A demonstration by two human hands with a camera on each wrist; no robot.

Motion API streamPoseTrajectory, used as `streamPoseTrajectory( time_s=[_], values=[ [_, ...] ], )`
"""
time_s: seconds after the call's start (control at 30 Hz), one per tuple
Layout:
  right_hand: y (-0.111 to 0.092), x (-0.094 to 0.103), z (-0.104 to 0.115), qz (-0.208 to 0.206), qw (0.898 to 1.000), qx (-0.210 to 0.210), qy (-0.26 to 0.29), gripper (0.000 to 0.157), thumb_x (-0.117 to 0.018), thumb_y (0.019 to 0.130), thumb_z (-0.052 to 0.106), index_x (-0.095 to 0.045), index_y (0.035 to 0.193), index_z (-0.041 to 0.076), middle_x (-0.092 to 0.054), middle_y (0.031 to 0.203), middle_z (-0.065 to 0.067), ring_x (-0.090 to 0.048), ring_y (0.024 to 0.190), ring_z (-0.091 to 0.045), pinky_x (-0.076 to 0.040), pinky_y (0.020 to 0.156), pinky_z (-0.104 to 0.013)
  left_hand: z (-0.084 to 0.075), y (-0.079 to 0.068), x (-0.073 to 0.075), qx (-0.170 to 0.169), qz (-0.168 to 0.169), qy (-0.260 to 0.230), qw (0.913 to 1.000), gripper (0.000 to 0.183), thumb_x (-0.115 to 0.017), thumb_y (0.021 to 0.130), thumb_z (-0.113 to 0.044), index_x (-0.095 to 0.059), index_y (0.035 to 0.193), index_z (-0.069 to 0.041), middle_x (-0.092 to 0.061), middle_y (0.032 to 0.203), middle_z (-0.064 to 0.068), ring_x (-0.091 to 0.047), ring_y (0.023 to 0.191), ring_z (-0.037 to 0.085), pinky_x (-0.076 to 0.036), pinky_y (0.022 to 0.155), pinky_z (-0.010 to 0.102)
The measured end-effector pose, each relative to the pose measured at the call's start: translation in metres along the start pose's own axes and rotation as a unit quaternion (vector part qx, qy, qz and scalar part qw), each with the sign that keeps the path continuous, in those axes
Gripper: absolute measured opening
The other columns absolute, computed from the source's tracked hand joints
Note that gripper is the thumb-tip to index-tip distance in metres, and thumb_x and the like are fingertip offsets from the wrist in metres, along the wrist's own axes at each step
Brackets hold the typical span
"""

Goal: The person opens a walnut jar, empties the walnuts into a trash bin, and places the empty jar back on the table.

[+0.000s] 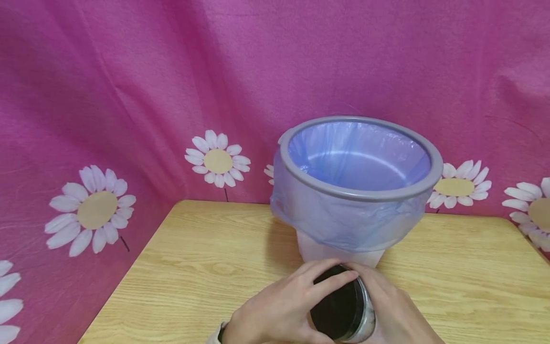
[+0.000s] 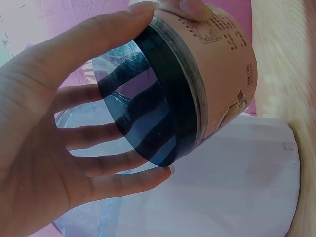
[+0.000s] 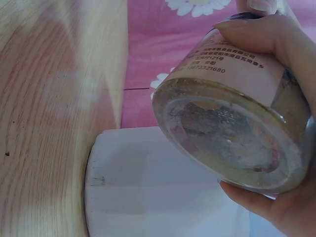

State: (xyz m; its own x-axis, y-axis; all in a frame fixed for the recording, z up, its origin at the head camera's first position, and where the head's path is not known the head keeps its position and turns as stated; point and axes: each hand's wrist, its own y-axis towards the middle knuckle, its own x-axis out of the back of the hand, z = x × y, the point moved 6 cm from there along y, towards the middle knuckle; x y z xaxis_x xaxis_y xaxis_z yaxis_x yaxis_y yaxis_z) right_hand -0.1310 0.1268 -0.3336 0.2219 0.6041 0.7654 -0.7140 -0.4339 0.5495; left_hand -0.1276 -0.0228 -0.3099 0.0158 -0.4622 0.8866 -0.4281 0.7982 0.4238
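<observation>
A clear-walled jar [image 2: 224, 64] with a printed label is held tilted in front of the bin. Its black, shiny lid [image 1: 337, 306] faces toward me in the head view. My left hand [image 1: 275, 308] grips the lid by its rim, thumb on one side and fingertips on the other. Round the jar's body curls my right hand [image 1: 397, 306], its thumb on the label in the right wrist view. That view also shows the jar's base [image 3: 222, 138], with greyish residue visible through it. The lid sits on the jar; whether it is loose I cannot tell.
Just beyond the hands stands a white bin [image 1: 331, 251] with a grey rim [image 1: 361, 193] and a translucent blue bag [image 1: 343, 224] folded over it. It stands on a wood-grain table [image 1: 206, 267]. A pink cloth [image 1: 142, 71] with white daisies hangs behind and at the left.
</observation>
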Motion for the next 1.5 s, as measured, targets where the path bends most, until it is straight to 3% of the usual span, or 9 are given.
streamPoseTrajectory(
  time_s=[0.1, 0.23, 0.37, 0.57, 1.03, 1.37, 1.5],
  values=[
    [0.002, 0.002, -0.001, -0.003, 1.000, 0.002, -0.002, 0.106, -0.085, 0.051, 0.067, -0.048, 0.138, 0.019, -0.055, 0.123, 0.011, -0.058, 0.098, -0.008, -0.055, 0.076, -0.036, 0.000, 0.002, 0.002, -0.004, -0.001, 0.015, 0.9999, 0.097, -0.077, 0.074, -0.056, -0.031, 0.151, -0.018, -0.034, 0.149, 0.002, -0.038, 0.131, 0.013, -0.028, 0.109, 0.021],
    [0.003, 0.004, -0.003, -0.004, 1.000, -0.001, 0.001, 0.106, -0.085, 0.050, 0.067, -0.048, 0.138, 0.020, -0.055, 0.123, 0.011, -0.057, 0.099, -0.008, -0.055, 0.076, -0.036, 0.001, 0.004, 0.003, -0.005, -0.002, -0.007, 1.0000, 0.095, -0.077, 0.076, -0.050, -0.029, 0.152, -0.019, -0.032, 0.150, 0.001, -0.037, 0.133, 0.014, -0.028, 0.110, 0.023],
    [0.003, 0.001, -0.006, 0.005, 1.000, -0.005, 0.004, 0.104, -0.084, 0.052, 0.067, -0.047, 0.138, 0.021, -0.054, 0.124, 0.012, -0.056, 0.102, -0.007, -0.054, 0.078, -0.035, 0.000, 0.003, 0.000, -0.005, 0.023, -0.015, 0.9996, 0.094, -0.076, 0.080, -0.047, -0.024, 0.154, -0.019, -0.028, 0.152, 0.001, -0.033, 0.134, 0.014, -0.031, 0.108, 0.022],
    [-0.002, -0.004, -0.012, -0.004, 0.999, 0.019, -0.026, 0.102, -0.081, 0.053, 0.070, -0.052, 0.131, 0.010, -0.058, 0.120, 0.005, -0.058, 0.099, -0.011, -0.055, 0.074, -0.035, -0.002, 0.000, -0.004, -0.025, 0.040, -0.001, 0.9989, 0.095, -0.074, 0.082, -0.044, -0.019, 0.154, -0.016, -0.025, 0.152, 0.004, -0.033, 0.134, 0.014, -0.033, 0.105, 0.018],
    [-0.002, -0.001, -0.010, -0.008, 0.999, 0.017, -0.037, 0.105, -0.081, 0.051, 0.072, -0.052, 0.130, 0.010, -0.057, 0.120, 0.005, -0.058, 0.098, -0.011, -0.055, 0.072, -0.035, 0.000, 0.002, -0.003, -0.030, 0.021, -0.005, 0.9993, 0.098, -0.077, 0.078, -0.047, -0.023, 0.154, -0.016, -0.028, 0.151, 0.003, -0.035, 0.133, 0.012, -0.029, 0.108, 0.020],
    [-0.002, 0.002, -0.004, -0.015, 0.999, 0.018, -0.034, 0.107, -0.082, 0.048, 0.072, -0.051, 0.133, 0.014, -0.055, 0.121, 0.009, -0.058, 0.098, -0.009, -0.055, 0.072, -0.035, 0.005, 0.000, -0.002, 0.022, -0.014, -0.068, 0.9974, 0.096, -0.081, 0.075, -0.044, -0.028, 0.152, -0.022, -0.035, 0.146, -0.001, -0.038, 0.130, 0.014, -0.036, 0.105, 0.025],
    [0.000, 0.004, -0.005, -0.003, 1.000, -0.010, -0.018, 0.111, -0.082, 0.048, 0.072, -0.047, 0.139, 0.018, -0.053, 0.125, 0.011, -0.057, 0.101, -0.008, -0.055, 0.076, -0.036, 0.003, 0.001, 0.000, -0.003, -0.022, -0.073, 0.9971, 0.094, -0.080, 0.076, -0.043, -0.029, 0.152, -0.020, -0.030, 0.150, 0.001, -0.030, 0.136, 0.014, -0.032, 0.108, 0.025]
  ],
)
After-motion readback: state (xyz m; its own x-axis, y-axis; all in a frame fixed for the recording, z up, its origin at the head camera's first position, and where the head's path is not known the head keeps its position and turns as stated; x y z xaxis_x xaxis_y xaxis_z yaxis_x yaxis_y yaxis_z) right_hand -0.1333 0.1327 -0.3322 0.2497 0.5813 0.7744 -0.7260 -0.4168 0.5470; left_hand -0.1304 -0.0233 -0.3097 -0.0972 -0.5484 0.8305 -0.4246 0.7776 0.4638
